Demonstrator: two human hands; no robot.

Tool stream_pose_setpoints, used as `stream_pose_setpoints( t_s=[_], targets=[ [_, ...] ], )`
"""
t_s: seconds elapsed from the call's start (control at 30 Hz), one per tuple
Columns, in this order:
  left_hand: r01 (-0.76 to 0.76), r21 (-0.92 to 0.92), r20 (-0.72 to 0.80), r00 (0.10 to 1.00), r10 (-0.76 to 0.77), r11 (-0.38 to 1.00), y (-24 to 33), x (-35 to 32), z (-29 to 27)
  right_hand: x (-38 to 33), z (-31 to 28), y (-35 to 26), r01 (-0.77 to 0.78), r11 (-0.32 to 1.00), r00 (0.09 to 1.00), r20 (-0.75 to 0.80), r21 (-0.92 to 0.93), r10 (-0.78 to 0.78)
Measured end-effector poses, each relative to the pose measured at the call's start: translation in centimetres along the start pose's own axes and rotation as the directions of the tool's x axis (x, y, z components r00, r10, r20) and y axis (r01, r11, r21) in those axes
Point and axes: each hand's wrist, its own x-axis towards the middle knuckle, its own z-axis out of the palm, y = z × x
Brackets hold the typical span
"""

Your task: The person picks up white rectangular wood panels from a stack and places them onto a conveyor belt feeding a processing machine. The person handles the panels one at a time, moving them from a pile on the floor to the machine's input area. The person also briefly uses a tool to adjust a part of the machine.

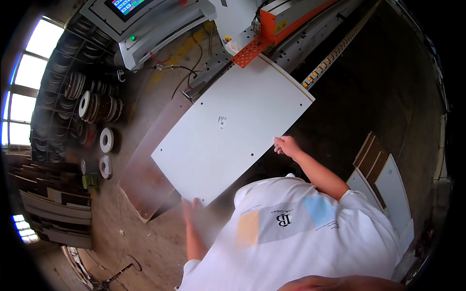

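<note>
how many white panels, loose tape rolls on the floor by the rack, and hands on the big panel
White panels: 3, the big panel on the machine bed and two leaning panels at the right
Loose tape rolls on the floor by the rack: 2 clearly white ones; others are too dark to count
Hands on the big panel: 2, left hand and right hand
Total: 7

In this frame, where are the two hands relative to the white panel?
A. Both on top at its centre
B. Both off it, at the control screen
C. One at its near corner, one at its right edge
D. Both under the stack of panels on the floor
C: the left hand, blurred, is at the near corner of the white panel, and the right hand touches its right edge.
</note>
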Motion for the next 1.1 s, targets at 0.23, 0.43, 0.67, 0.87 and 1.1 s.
stream_pose_setpoints(
  t_s=[0.23,0.43,0.67,0.87,1.1],
  targets=[
    [0.205,-0.257,0.047,0.979,-0.199,0.945,5.2,1.6,1.6,3.0,-0.8,-2.1,0.061,0.993,0.985,-0.153,-0.104,-0.077],
    [0.169,-0.408,0.026,0.985,-0.173,0.897,12.6,0.7,2.6,4.6,-3.4,-2.2,0.066,0.991,0.974,-0.207,-0.120,-0.090],
    [0.192,-0.496,0.012,0.977,-0.214,0.847,17.4,1.5,8.1,7.2,-9.5,-3.5,0.093,0.990,0.948,-0.293,-0.110,-0.122],
    [0.190,-0.456,0.050,0.981,-0.188,0.870,19.9,2.9,11.9,6.4,-11.8,-2.8,0.170,0.976,0.945,-0.305,0.136,-0.122],
    [0.036,-0.477,-0.025,0.998,-0.055,0.878,17.0,6.0,16.9,0.8,-15.8,11.0,0.079,0.984,0.973,-0.227,0.157,-0.042]
  ],
)
